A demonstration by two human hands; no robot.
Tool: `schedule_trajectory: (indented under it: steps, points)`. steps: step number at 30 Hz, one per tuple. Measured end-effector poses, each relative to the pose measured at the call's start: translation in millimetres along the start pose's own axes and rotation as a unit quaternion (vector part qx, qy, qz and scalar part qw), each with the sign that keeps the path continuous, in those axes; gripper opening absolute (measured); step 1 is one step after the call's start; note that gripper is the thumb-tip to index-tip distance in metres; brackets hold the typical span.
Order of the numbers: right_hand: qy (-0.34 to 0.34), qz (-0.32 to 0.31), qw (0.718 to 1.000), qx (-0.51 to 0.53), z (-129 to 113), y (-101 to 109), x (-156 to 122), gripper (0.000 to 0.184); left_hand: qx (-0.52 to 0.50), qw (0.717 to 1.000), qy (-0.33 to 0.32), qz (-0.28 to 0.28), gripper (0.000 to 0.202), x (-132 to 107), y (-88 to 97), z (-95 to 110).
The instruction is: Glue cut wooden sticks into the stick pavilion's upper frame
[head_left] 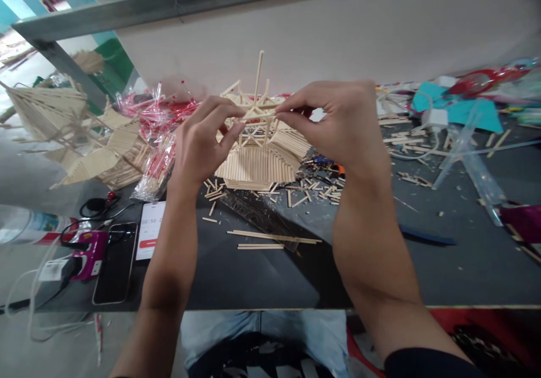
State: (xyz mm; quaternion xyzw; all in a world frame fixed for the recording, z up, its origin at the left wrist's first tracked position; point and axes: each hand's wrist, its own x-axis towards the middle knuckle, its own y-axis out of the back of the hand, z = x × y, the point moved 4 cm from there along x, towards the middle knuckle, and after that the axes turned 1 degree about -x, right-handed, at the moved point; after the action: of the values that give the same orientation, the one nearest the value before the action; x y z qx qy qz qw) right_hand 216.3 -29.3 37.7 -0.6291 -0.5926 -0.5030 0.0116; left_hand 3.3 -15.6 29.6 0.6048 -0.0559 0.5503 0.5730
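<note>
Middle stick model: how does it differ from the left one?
The middle stick model sits behind the left hand and right hand; the left stick model stands away from both. The middle stick model has a tall thin post, while the left stick model raises a broad slatted panel. Both are pale and slatted.

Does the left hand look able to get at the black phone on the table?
Probably yes: the black phone lies largely uncovered, beside the left forearm. The left hand would likely need to leave the wooden model.

Left hand (202, 134) curves inward, facing the pinching right hand (338, 118)
</note>
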Motion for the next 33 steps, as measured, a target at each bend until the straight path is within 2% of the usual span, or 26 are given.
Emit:
schedule_trajectory:
  steps: [12, 23, 29, 33]
  points:
    - [-0.012, -0.008, 1.000, -0.010, 3.2, -1.3, -1.1, 0.008, 0.001, 1.000, -0.013, 0.011, 0.012, 0.2, -0.6, -0.3]
    - [-0.007, 0.016, 1.000, -0.001, 2.6, -1.0, -1.1, 0.010, 0.003, 1.000, -0.007, 0.013, 0.010, -0.2, -0.5, 0.6]
    - [-0.021, 0.025, 0.999, -0.027, 5.6, 8.2, -2.4, 0.009, 0.005, 1.000, -0.014, 0.020, 0.010, 0.1, 0.7, 0.9]
    - [-0.066, 0.010, 0.998, -0.006, 12.9, 15.4, -4.8, 0.019, 0.003, 1.000, -0.016, 0.025, 0.009, -0.7, -0.2, -0.3]
